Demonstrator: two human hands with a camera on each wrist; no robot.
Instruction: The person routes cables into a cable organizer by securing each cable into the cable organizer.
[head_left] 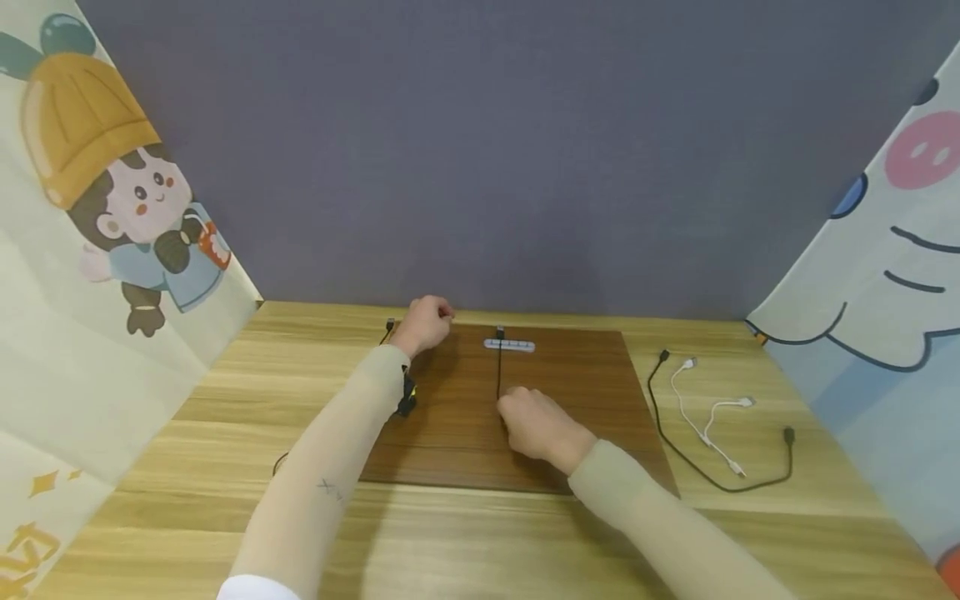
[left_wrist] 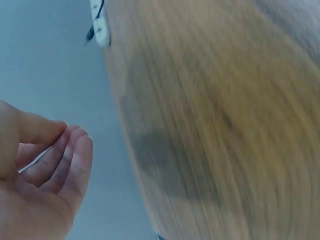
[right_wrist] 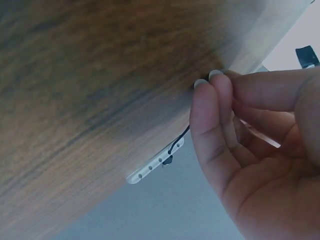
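Note:
A thin black USB cable (head_left: 499,367) runs across a white slotted cable clip (head_left: 517,345) near the back edge of a brown board, its plug (head_left: 500,332) sticking out behind the clip. My right hand (head_left: 538,423) pinches this cable between thumb and fingertips, low over the board; in the right wrist view the cable (right_wrist: 181,140) goes from the clip (right_wrist: 150,166) to behind the fingers. To the left of the clip, my left hand (head_left: 425,322) hovers over the board's back edge. Its fingers (left_wrist: 80,155) are loosely bent toward the thumb, with nothing visible between them.
The brown board (head_left: 450,450) lies on a light wooden table (head_left: 187,442). To its right lie a black cable (head_left: 697,472) and a white branching cable (head_left: 705,437). Another black plug (head_left: 390,323) shows beyond the left forearm. A grey panel (head_left: 480,167) stands at the back.

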